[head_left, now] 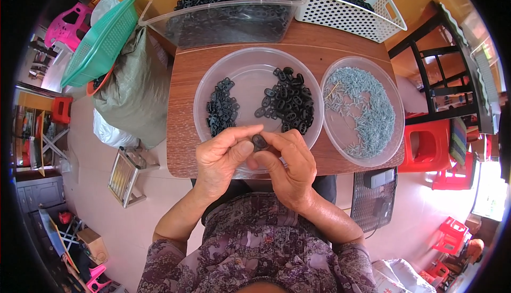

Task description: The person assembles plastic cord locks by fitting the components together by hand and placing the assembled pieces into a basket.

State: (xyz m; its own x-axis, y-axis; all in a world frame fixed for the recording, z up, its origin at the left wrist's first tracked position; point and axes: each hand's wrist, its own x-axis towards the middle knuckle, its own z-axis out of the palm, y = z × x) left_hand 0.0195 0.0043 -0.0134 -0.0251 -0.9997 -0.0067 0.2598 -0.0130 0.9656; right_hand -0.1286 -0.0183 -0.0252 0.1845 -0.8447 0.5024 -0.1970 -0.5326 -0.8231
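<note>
Between my two hands, over the near rim of a round clear plastic tub (204, 64), is a small black oval plastic piece (259, 142). My left hand (221, 157) is closed, its thumb and forefinger pinching the piece from the left. From the other side my right hand (290, 165) grips it with thumb and fingertips. In the tub lie two heaps: flat black plastic pieces with holes (222, 106) on the left, rounder black oval pieces (291, 101) on the right. To the right, a second round tub (332, 146) holds many small grey-blue screw-like pins (370, 117).
A large clear bin (229, 27) full of black pieces and a white perforated basket (351, 19) stand along the table's (183, 149) far side. Left of the table are a bulging sack (136, 91) and a green basket (101, 43). Red stools (426, 146) stand at right.
</note>
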